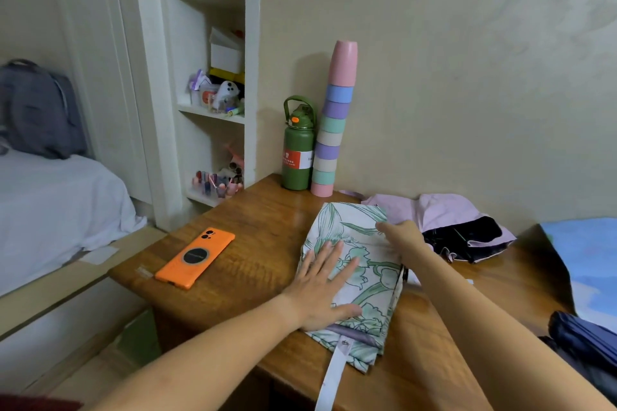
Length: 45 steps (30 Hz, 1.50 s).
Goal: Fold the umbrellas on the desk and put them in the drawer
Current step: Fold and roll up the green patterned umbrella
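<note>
A white umbrella with a green flower print (364, 280) lies flattened on the wooden desk (260, 243), its strap hanging over the front edge. My left hand (325, 287) presses flat on its left side with straight fingers. My right hand (400, 237) rests on the far right part of the fabric; its fingers are hidden from view. Behind it lies a pink umbrella with black lining (457, 227), still loose. A dark blue umbrella (587, 337) sits at the right edge. No drawer is visible.
An orange phone (195, 257) lies on the desk's left part. A green bottle (298, 150) and a tall stack of pastel cups (334, 123) stand at the back by the wall. Shelves (213, 110) and a bed (50, 210) are to the left.
</note>
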{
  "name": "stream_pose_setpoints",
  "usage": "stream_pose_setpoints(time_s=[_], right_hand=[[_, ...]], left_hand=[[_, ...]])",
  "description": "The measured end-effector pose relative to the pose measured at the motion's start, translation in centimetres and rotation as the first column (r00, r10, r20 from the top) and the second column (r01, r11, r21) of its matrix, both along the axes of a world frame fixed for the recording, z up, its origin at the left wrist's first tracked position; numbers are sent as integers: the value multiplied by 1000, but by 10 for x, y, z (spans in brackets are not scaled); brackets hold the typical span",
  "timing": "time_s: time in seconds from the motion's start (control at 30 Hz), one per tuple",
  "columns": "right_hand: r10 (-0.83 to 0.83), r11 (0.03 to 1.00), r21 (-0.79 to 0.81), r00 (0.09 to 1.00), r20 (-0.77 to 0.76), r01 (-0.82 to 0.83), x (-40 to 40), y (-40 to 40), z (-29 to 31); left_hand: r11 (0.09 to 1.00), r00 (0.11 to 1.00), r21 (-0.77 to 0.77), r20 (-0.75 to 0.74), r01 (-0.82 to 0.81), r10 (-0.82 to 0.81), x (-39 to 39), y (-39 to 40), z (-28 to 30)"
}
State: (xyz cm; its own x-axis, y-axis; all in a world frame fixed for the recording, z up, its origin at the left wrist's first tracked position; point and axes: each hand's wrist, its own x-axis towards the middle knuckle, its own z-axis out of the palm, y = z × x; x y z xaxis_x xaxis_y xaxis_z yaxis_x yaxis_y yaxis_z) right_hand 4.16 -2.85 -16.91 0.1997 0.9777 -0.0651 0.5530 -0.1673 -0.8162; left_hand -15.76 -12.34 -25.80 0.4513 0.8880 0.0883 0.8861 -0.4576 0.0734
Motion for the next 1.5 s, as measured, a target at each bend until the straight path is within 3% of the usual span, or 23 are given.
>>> stream_pose_setpoints(time_s=[0.13,0.33,0.4,0.53,0.67,0.83,1.03,1.23,1.37,1.5], right_hand=[[-38,992,113,996,-83,47,-12,0,17],[-54,955,288,995,-85,76,-12,-19,30],[-28,948,307,985,-172,81,-10,-25,31],[-54,977,175,935,-350,122,-4,-33,33],[30,999,-3,865,-501,-36,1,-47,47],[204,964,-140,966,-157,-226,7,-46,43],[119,992,-66,964,238,-106,1,-33,25],[418,908,-107,888,192,-405,-2,-22,22],[422,906,-28,896,140,-422,-5,-12,14],[432,887,22,847,309,-461,-9,-6,14]], left_hand=[[1000,1000,6,-2,-11,11,2,0,0],[1000,1000,5,-8,-4,4,1,0,1],[1000,1000,1,-10,-4,4,1,0,1],[1000,1000,-5,-18,-14,14,1,2,0],[999,999,-9,-23,-31,31,1,2,-1],[999,998,-13,-35,-50,50,1,3,-3],[999,998,-30,-41,-46,45,1,0,0],[999,999,-36,-33,-38,37,0,0,-1],[1000,1000,7,-14,-18,18,0,2,-3],[1000,1000,18,-17,-9,10,0,1,-4]])
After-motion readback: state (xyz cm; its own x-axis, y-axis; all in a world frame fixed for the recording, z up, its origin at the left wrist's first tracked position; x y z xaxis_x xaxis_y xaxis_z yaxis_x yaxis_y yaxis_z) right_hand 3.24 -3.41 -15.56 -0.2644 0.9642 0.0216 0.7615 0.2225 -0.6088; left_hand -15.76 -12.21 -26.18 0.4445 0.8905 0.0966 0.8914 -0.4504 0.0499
